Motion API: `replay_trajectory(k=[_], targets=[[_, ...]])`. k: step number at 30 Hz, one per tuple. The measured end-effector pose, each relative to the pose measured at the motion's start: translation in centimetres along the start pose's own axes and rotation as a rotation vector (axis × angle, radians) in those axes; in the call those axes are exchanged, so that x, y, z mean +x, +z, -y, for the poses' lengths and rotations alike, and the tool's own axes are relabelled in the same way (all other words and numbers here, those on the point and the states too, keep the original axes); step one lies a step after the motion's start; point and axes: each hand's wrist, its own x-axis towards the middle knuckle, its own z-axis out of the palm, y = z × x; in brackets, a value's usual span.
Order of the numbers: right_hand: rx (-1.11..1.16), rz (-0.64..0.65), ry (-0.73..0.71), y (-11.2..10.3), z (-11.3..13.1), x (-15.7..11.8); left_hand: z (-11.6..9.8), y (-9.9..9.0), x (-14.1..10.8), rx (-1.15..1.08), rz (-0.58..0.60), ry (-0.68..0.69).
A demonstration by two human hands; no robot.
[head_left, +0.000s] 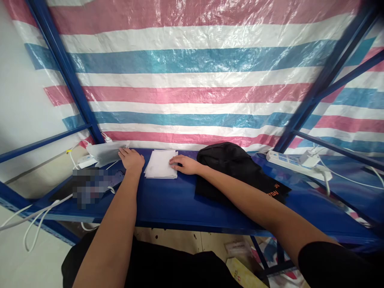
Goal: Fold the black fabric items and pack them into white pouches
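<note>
My left hand (132,161) lies at the right end of a grey, translucent plastic sheet or bag (107,153), its fingers stretched out over the edge. To the right, a loose stack of white paper sheets (160,164) rests on the blue metal shelf (168,204). My right hand (184,165) touches the right edge of that stack with bent, spread fingers. Under and beside my right forearm is a black bag or folded cloth (231,160) with orange lettering.
White power strips (297,163) stand at the right, with plugs and cables. Left are a dark flat object (72,184), a blurred-out item and white cables (36,228). Blue posts (64,68) frame a striped tarp (192,60). A yellow box (243,274) lies below.
</note>
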Motion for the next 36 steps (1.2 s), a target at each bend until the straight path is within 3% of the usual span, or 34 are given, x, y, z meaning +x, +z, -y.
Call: replay_trajectory(k=[9,18,24,29,34,36], targets=[[0.014,0.009,-0.004,-0.2,0.2,0.0,-1.3,-1.6,-0.6,0.036,0.032,-0.014],[0.015,-0.002,-0.017,0.0,-0.1,0.0,-0.8,-2.3,-0.1,-0.109,0.064,-0.048],[0.015,-0.004,-0.002,0.0,-0.1,0.0,-0.8,-2.0,-1.1,-0.109,0.085,-0.035],[0.012,-0.003,-0.009,0.1,-0.2,-0.1,-1.6,-2.3,-2.6,-0.159,-0.045,0.067],[0.031,-0.017,0.016,0.4,-0.4,-0.1,-4.0,-5.1,-3.7,-0.267,-0.21,0.27],[0.048,-0.12,0.07,0.2,-0.3,0.0,-4.9,-6.1,-4.1,-0.327,-0.262,0.388]])
